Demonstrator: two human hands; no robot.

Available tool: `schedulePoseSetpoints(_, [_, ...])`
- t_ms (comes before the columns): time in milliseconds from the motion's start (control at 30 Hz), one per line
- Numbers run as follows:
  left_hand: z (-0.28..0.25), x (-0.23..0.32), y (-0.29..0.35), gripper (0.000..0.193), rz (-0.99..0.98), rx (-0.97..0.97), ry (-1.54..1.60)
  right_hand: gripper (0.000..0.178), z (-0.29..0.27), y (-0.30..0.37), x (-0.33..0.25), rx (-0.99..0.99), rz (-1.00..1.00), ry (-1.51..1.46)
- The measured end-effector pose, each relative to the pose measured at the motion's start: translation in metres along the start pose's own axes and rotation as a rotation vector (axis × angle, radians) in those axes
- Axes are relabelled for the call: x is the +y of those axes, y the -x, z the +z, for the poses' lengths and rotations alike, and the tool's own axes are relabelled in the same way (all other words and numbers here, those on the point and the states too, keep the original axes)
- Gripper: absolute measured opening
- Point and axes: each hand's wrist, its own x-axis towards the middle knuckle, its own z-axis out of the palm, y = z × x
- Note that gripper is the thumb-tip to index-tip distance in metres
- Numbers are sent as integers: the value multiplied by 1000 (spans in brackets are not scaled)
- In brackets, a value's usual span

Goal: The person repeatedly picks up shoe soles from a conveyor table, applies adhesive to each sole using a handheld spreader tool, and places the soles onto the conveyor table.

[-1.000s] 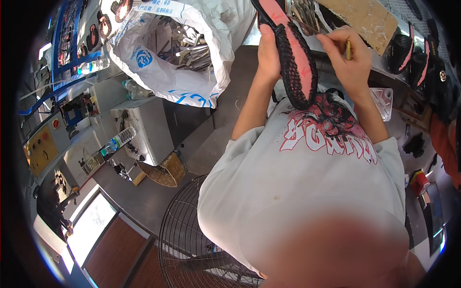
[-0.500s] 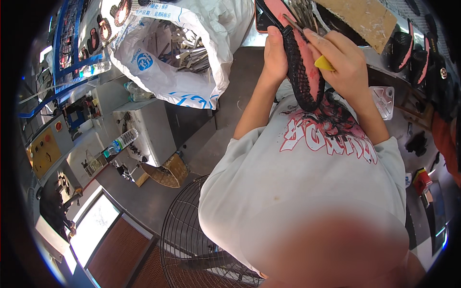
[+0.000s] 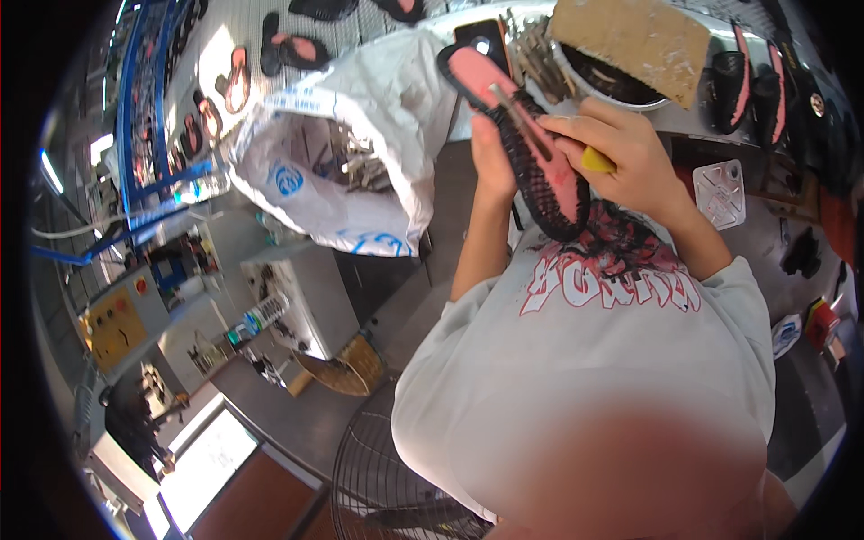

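The table [image 3: 463,126] was crowded. A phone [image 3: 486,38], a bunch of sticks [image 3: 540,61] and a round bowl [image 3: 621,103] sat there, with a brown board [image 3: 630,45] over part of the bowl. More shoes [image 3: 731,88] were on the right. A big white bag [image 3: 409,94] stood open on the left, and a wire fan [image 3: 396,477] was lower down, by the person's left side. The shoe [image 3: 560,193], black and pink, was up in front of the shirt [image 3: 585,351]. The left hand [image 3: 492,160] had its grip around the shoe's side. The right hand's [image 3: 625,153] grip was narrow, holding a thin tool [image 3: 519,113] over the pink part. Half a second before, the picture cut off the shoe's top; now it all showed, and more of the phone too.
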Motion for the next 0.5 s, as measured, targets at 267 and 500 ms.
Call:
schedulePoseSetpoints(267, [54, 54, -54, 66, 109, 89, 140, 6, -47, 52, 17, 411, 173, -89])
schedulePoseSetpoints(500, [198, 33, -205, 52, 246, -171, -213, 5, -70, 137, 34, 549, 477, -88])
